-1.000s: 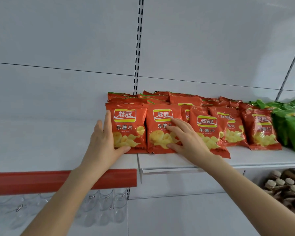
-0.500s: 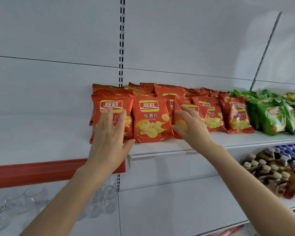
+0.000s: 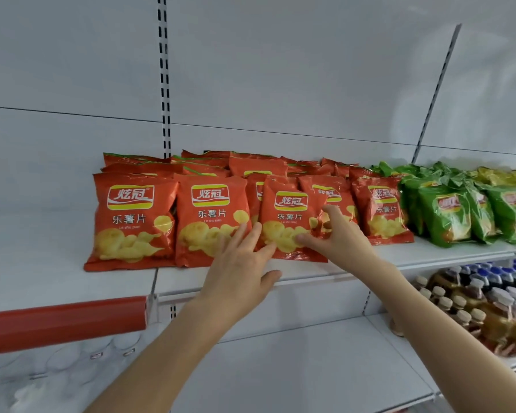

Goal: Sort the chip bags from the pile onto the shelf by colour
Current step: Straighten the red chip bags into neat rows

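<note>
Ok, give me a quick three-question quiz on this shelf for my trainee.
1. True or false: the green foil chip bags stand right of the orange foil chip bags on the white metal shelf.
2. The right hand pinches which of the front orange ones, counted from the left? A first, B third.
3. Fill in: below the green bags stand capped ___.
Key: 1 true; 2 B; 3 bottles.

White panelled wall, black slotted uprights

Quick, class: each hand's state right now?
Left hand: open, touching the second orange chip bag.
Right hand: pinching the third orange chip bag.
</note>
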Demonstrator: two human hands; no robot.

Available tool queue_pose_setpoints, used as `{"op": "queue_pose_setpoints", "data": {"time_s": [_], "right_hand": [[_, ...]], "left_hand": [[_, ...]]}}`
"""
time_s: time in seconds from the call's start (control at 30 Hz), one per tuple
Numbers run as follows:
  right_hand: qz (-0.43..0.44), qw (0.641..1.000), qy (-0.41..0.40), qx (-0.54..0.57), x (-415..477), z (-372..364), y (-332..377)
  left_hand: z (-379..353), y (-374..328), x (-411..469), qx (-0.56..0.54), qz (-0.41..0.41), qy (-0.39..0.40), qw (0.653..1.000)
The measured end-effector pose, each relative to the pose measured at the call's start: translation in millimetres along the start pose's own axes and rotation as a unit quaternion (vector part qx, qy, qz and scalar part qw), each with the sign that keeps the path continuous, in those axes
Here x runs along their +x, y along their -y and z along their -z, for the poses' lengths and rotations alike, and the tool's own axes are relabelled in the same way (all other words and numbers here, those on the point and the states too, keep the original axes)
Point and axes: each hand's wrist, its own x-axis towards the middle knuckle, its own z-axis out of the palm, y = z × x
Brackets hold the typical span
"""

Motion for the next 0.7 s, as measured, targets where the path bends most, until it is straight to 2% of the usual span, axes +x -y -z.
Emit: {"op": "queue_pose_setpoints", "data": {"time_s": [0.13, 0.3, 0.5, 0.6, 0.7], "right_hand": [[0.032, 0.999, 0.017, 0.028, 8, -9, -5], [0.106, 0.990, -0.015, 0.093, 18, -10, -14], [0.150, 0.988, -0.021, -0.042, 26, -21, -16], [0.156, 0.988, -0.010, -0.003, 31, -20, -20], [0.145, 0.986, -0.014, 0.083, 41, -11, -21]], "left_hand": [[-4, 1, 7, -0.011, 0.025, 0.020, 0.999], [-7, -1, 7, -0.001, 0.042, 0.000, 0.999], [-8, -13, 10, 0.053, 0.053, 0.041, 0.996], [-9, -23, 18, 0.069, 0.029, 0.063, 0.995], [-12, -32, 27, 0.070, 0.007, 0.078, 0.994]]}}
